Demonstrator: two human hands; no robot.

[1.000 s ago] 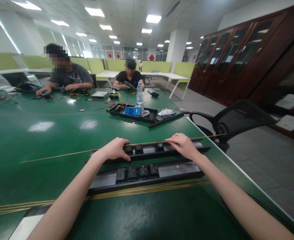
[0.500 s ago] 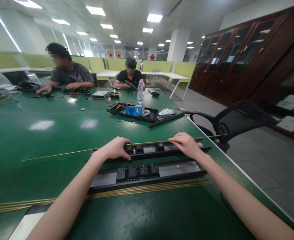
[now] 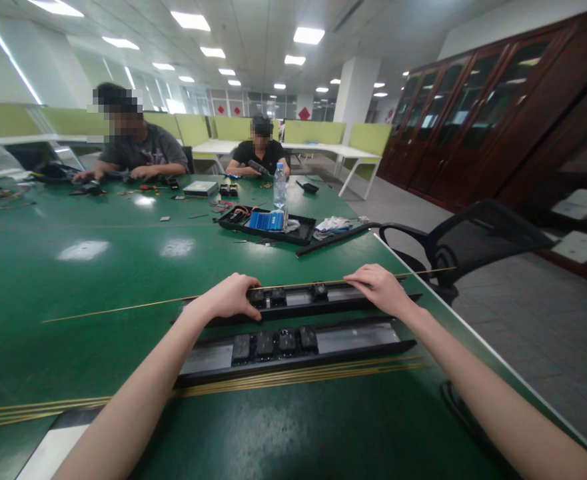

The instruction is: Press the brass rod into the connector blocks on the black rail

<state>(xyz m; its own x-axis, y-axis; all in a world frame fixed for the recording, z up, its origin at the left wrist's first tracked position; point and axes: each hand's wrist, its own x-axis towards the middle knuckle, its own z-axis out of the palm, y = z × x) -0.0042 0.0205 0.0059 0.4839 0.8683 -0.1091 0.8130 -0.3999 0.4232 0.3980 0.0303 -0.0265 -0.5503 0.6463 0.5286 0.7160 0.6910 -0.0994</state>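
Observation:
Two long black rails with small black modules lie side by side on the green table [image 3: 98, 273]. My left hand [image 3: 230, 297] grips the left part of the far rail [image 3: 298, 300], fingers curled over its edge. My right hand [image 3: 380, 288] rests flat on the same rail's right part, fingers together. A thin brass rod [image 3: 123, 308] runs along the table just behind that rail and under my right fingertips. The near rail [image 3: 293, 347] lies untouched in front, with a bundle of brass rods [image 3: 298, 377] along its near side.
A black tray [image 3: 268, 228] with a blue part and a water bottle [image 3: 279, 187] sit further back. Two people work at the far end of the table. A black office chair [image 3: 463, 243] stands at the table's right edge. A white-topped panel [image 3: 48, 453] lies near left.
My right hand has slid a little to the right along the far rail. My left hand and both rails have stayed put.

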